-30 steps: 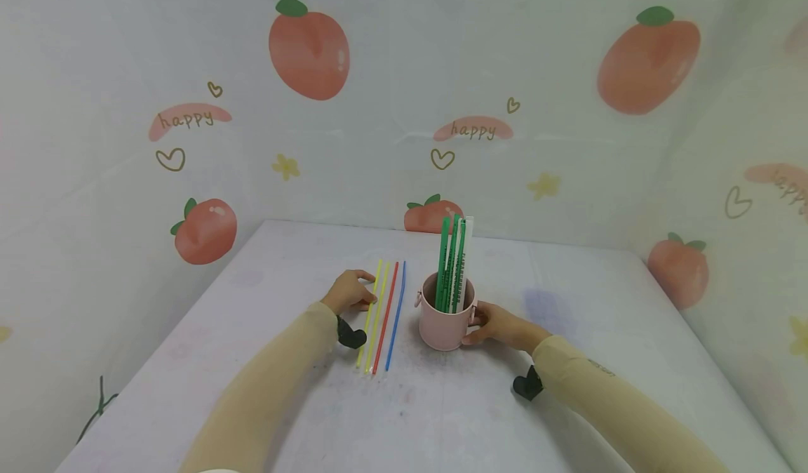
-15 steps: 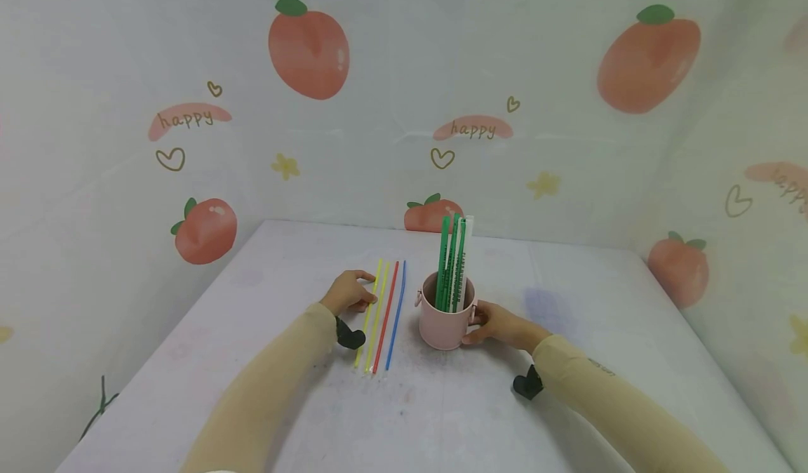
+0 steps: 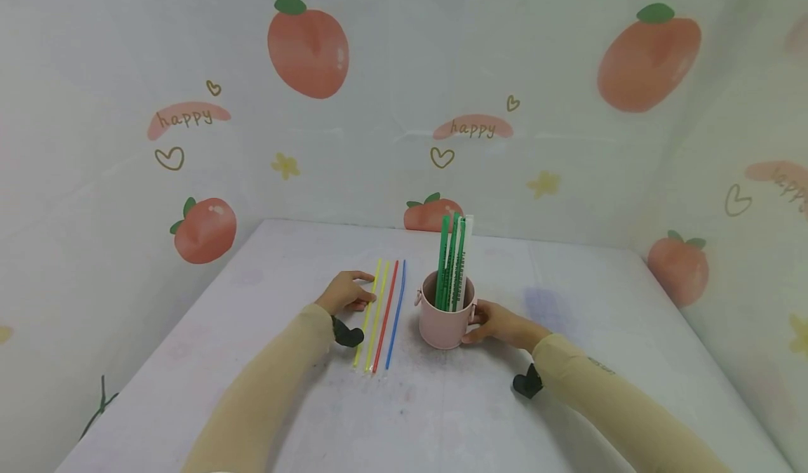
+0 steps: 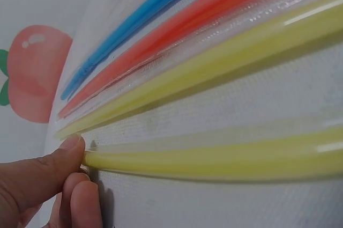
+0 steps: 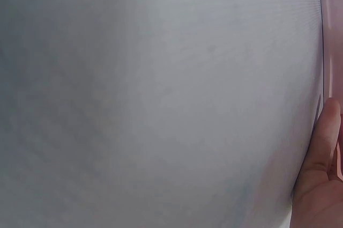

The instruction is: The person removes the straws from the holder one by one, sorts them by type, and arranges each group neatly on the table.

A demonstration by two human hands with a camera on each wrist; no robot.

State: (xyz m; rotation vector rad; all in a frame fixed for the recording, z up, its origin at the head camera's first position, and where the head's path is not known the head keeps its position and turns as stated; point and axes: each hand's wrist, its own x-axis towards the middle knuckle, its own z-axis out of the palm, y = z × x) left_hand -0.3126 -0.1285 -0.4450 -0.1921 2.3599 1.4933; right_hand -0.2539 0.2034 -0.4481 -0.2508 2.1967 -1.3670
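Four-sided contact is not visible, but my left hand (image 3: pixel 344 292) pinches the outermost yellow straw (image 4: pixel 225 155) near its far end, between thumb and fingers. Beside it on the table lie a second yellow straw (image 3: pixel 376 318), a red straw (image 3: pixel 386 317) and a blue straw (image 3: pixel 395 324), roughly parallel, in clear wrapping. My right hand (image 3: pixel 505 325) holds the pink bucket (image 3: pixel 443 329) at its right side, by the small handle. Several long green-and-white printed sticks (image 3: pixel 452 266) stand upright in the bucket. In the right wrist view, the thumb rests against the bucket's pink wall (image 5: pixel 333 40).
A white cloth covers the table (image 3: pixel 467 417), with a faint purple patch right of the bucket. Behind it hangs a white backdrop (image 3: pixel 379 157) printed with peaches. Black heart-shaped pieces (image 3: pixel 347 332) sit at both wrists.
My left hand has shifted very slightly left, and the near end of the outermost yellow straw has moved a little left with it. The right hand and bucket stay in place.
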